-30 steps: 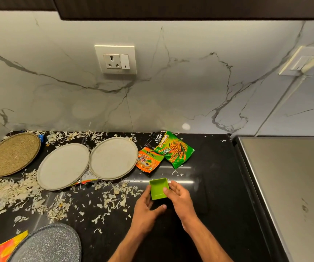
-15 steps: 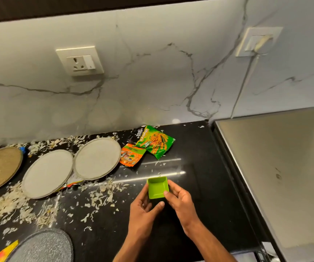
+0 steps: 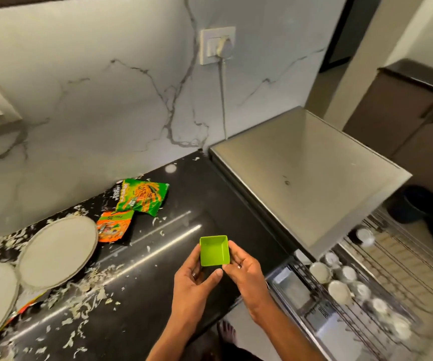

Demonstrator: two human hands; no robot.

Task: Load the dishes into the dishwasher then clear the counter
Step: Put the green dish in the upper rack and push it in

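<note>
Two bare arms reach in from the bottom edge. No sleeves cover them up to where the picture ends. The left hand (image 3: 193, 280) has a ring on one finger. The right hand (image 3: 246, 276) has a ring too, seen on a finger near its palm. A bare foot (image 3: 227, 332) shows below the hands.

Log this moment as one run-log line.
left hand: holds green square bowl | right hand: holds same bowl | bowl: empty, above black counter | dishwasher rack: pulled out, right
</note>
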